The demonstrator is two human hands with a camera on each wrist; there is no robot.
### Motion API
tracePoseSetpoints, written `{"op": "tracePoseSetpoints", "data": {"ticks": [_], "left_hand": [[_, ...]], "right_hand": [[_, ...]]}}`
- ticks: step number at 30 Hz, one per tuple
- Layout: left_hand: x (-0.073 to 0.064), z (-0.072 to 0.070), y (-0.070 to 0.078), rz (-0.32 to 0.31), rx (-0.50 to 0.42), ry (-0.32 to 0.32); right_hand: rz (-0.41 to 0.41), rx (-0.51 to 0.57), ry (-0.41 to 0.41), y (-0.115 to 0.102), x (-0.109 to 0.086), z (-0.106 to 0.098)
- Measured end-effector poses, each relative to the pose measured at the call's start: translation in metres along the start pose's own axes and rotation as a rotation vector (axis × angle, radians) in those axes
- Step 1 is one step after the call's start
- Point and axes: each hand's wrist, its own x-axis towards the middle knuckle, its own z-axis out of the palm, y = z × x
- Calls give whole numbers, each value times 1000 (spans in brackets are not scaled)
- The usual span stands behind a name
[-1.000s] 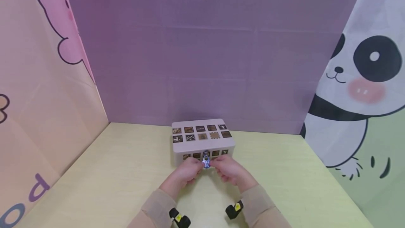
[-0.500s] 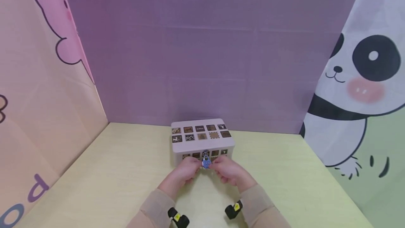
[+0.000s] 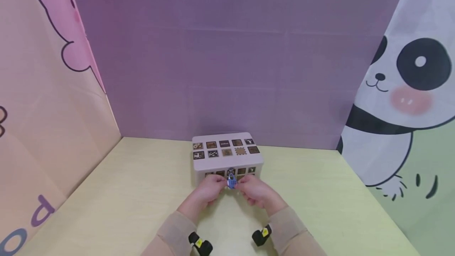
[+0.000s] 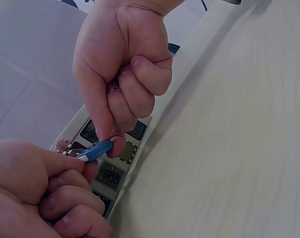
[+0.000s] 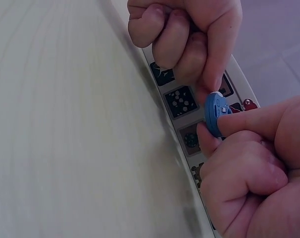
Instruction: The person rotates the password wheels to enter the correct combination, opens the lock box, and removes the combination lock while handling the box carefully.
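Observation:
A small blue padlock (image 3: 232, 182) hangs at the metal clasp (image 3: 231, 171) on the front of a pale box (image 3: 220, 164) printed with square pictures. My left hand (image 3: 210, 188) pinches the padlock's left end between thumb and forefinger, at a white part. From the other side my right hand (image 3: 258, 189) pinches the blue body (image 5: 214, 115) with thumb and index finger. The other fingers of both hands are curled into the palms. Small raised marks show on the padlock's face in the right wrist view. Fingertips hide parts of the lock.
The box stands on a light wooden table (image 3: 142, 185), close to the purple back wall (image 3: 231, 70). A panda-printed curtain (image 3: 408, 90) borders the right side, and a pink printed curtain (image 3: 64, 121) the left. Black wrist cameras are strapped on both sleeves.
The padlock has turned slightly between the fingers, its face looking bluer than a second ago. Both hands keep nearly the same place and their pinch; the box has not moved.

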Motion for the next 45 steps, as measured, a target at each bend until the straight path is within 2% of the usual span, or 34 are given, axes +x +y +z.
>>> {"op": "tracePoseSetpoints", "data": {"ticks": [12,21,29,36,45], "left_hand": [[4,-2,0,-17,20,17],[2,-4,2,-64,11,30],[2,-5,-3,-78,-103,-16],[1,-3,-4,-95,-186,-22],[-1,-5,1,-118,-224,-51]], "right_hand": [[1,1,1,0,1,0],[-5,30,-4,0,-1,2],[13,36,10,0,-4,3],[3,40,3,0,-4,4],[1,37,4,-3,-3,4]]}}
